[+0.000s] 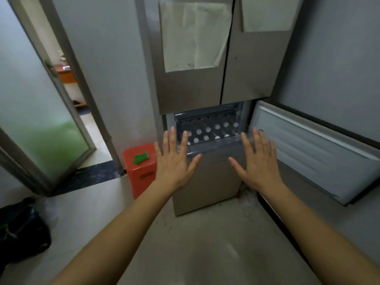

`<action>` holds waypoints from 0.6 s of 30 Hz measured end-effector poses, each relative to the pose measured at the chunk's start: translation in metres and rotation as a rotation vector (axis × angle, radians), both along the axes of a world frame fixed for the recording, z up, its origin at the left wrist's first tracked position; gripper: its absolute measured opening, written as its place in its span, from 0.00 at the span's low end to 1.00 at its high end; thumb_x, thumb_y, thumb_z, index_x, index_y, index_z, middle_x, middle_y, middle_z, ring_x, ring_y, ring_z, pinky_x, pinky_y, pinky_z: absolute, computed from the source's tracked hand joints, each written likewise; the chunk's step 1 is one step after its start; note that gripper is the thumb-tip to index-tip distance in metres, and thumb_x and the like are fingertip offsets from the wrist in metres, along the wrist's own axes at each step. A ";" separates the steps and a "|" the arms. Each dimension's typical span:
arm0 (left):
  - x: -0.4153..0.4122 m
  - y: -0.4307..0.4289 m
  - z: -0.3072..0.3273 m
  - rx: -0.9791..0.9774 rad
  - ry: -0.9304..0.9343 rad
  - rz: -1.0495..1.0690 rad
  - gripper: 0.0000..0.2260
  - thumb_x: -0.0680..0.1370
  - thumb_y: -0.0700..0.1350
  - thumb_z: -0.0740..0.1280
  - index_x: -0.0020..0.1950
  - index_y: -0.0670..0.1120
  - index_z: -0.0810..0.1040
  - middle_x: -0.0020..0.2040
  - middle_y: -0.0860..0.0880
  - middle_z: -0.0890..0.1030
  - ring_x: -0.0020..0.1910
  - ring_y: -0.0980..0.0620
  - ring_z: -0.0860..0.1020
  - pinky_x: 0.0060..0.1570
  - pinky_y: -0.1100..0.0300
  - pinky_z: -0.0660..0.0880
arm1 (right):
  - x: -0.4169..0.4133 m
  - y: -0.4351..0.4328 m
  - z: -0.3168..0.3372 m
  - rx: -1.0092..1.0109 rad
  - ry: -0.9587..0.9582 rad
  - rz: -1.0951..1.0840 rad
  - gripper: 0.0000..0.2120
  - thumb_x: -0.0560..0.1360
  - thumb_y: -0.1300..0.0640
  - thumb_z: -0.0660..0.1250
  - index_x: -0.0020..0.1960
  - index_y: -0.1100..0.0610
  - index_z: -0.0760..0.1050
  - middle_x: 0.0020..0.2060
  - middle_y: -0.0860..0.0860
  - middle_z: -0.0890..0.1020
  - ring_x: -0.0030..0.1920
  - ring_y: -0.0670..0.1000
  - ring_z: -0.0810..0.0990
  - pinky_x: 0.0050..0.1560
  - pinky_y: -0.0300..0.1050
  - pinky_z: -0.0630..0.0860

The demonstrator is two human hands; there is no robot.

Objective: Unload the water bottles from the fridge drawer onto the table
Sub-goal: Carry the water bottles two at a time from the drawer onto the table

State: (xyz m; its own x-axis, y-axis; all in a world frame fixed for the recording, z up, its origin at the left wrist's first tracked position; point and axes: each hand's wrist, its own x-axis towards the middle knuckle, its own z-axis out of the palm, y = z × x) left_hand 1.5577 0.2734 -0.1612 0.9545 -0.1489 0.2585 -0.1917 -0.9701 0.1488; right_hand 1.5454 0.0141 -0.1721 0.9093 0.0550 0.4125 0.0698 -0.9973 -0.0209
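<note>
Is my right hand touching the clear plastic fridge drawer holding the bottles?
Cannot tell. In the head view the right hand overlaps the front rim of the clear plastic drawer with straight fingertips, but one view hides any gap.

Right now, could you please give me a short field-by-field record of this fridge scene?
fridge drawer: pulled out, clear plastic front
water bottles: upright in rows inside the fridge drawer, white caps showing
left hand: fingers spread, in front of the fridge drawer's left end, holding nothing
right hand: fingers spread, in front of its right end, holding nothing
lower fridge door: swung open to the right
red box: on the floor left of the fridge drawer, green item on top
table: not in view
</note>
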 end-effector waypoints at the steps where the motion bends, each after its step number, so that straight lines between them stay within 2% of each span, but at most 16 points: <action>1: 0.018 -0.013 -0.003 -0.011 0.040 -0.020 0.36 0.78 0.70 0.42 0.79 0.54 0.33 0.79 0.45 0.30 0.78 0.44 0.31 0.76 0.36 0.41 | 0.009 -0.016 -0.001 0.017 0.009 -0.031 0.40 0.77 0.31 0.50 0.81 0.54 0.48 0.80 0.61 0.49 0.79 0.60 0.48 0.77 0.63 0.49; 6: 0.097 -0.068 -0.028 0.004 0.150 -0.092 0.36 0.79 0.71 0.42 0.80 0.54 0.33 0.79 0.46 0.31 0.78 0.45 0.31 0.76 0.38 0.41 | 0.069 -0.090 -0.019 0.094 0.035 -0.118 0.41 0.77 0.31 0.49 0.81 0.53 0.48 0.80 0.61 0.51 0.79 0.60 0.51 0.77 0.61 0.51; 9: 0.140 -0.091 -0.047 0.029 0.190 -0.066 0.36 0.79 0.70 0.43 0.80 0.54 0.34 0.80 0.46 0.33 0.78 0.45 0.33 0.77 0.39 0.40 | 0.123 -0.122 -0.041 0.127 0.087 -0.121 0.41 0.77 0.31 0.48 0.81 0.54 0.47 0.79 0.61 0.52 0.79 0.60 0.52 0.77 0.61 0.53; 12: 0.174 -0.108 -0.066 0.039 0.244 -0.002 0.36 0.79 0.69 0.43 0.81 0.54 0.36 0.80 0.46 0.33 0.79 0.45 0.34 0.77 0.40 0.40 | 0.178 -0.140 -0.062 0.177 0.182 -0.071 0.40 0.78 0.31 0.48 0.81 0.54 0.47 0.79 0.62 0.53 0.79 0.61 0.54 0.76 0.61 0.53; 16: 0.214 -0.127 -0.077 0.050 0.332 0.084 0.34 0.80 0.69 0.43 0.81 0.55 0.36 0.80 0.46 0.34 0.79 0.45 0.34 0.77 0.40 0.40 | 0.248 -0.156 -0.072 0.147 0.286 0.057 0.41 0.77 0.31 0.45 0.80 0.56 0.53 0.77 0.62 0.61 0.76 0.61 0.60 0.74 0.61 0.60; 18: 0.235 -0.136 -0.080 0.043 0.356 0.130 0.34 0.80 0.68 0.43 0.81 0.55 0.37 0.81 0.45 0.35 0.79 0.45 0.36 0.77 0.41 0.41 | 0.282 -0.161 -0.074 0.133 0.317 0.128 0.39 0.77 0.32 0.47 0.79 0.56 0.57 0.76 0.62 0.64 0.75 0.61 0.63 0.73 0.59 0.63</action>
State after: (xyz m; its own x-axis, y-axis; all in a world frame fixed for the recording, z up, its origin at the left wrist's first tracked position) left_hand 1.7922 0.1371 -0.2414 0.9950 -0.0245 -0.0970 -0.0105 -0.9897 0.1425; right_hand 1.8275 -0.1471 -0.2466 0.9824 0.1411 0.1223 0.1628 -0.9680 -0.1909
